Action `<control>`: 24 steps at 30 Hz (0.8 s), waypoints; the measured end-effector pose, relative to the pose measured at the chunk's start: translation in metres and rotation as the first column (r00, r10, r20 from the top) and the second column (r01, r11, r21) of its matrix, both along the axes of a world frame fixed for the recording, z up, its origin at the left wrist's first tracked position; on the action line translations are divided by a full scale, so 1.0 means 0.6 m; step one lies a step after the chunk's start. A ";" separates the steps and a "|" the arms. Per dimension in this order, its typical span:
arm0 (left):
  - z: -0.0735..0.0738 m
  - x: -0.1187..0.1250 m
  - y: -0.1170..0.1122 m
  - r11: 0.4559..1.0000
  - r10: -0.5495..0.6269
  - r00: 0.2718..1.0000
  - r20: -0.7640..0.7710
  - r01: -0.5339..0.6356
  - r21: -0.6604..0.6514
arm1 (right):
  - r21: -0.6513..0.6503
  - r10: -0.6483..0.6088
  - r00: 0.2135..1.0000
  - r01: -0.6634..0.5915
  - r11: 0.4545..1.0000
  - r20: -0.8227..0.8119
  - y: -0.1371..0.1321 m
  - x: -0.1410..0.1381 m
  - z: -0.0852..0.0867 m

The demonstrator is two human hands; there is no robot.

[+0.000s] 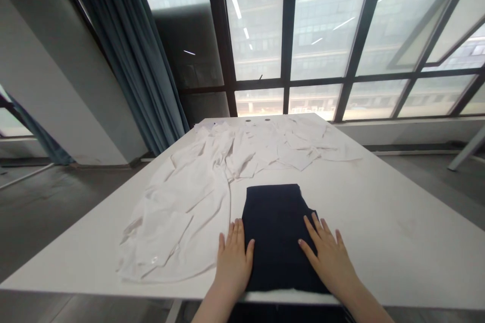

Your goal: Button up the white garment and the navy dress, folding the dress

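A piece of dark navy cloth lies flat near the front edge of the white table. Along its left edge rests my left hand, fingers stretched forward and the thumb on the cloth. My right hand lies spread over the cloth's right side, with its fingertips near a small notch in the outline. Neither hand grips anything. Just left of my left hand, a crumpled white garment spreads over the table.
More white cloth pieces lie in a loose heap toward the far end of the table. Beyond stand large framed windows. A blue curtain hangs at the left beside a grey pillar.
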State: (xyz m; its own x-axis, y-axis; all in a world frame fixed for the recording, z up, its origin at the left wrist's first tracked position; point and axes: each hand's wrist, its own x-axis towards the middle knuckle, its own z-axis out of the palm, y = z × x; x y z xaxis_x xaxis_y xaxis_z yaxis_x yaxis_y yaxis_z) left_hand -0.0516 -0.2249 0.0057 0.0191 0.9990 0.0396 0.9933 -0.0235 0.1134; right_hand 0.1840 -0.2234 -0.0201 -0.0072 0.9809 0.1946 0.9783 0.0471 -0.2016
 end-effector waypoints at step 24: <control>0.027 0.204 0.092 0.928 -0.351 0.930 0.111 0.361 -0.094 | -0.142 -0.021 0.998 0.029 0.989 0.059 0.066 0.147 0.032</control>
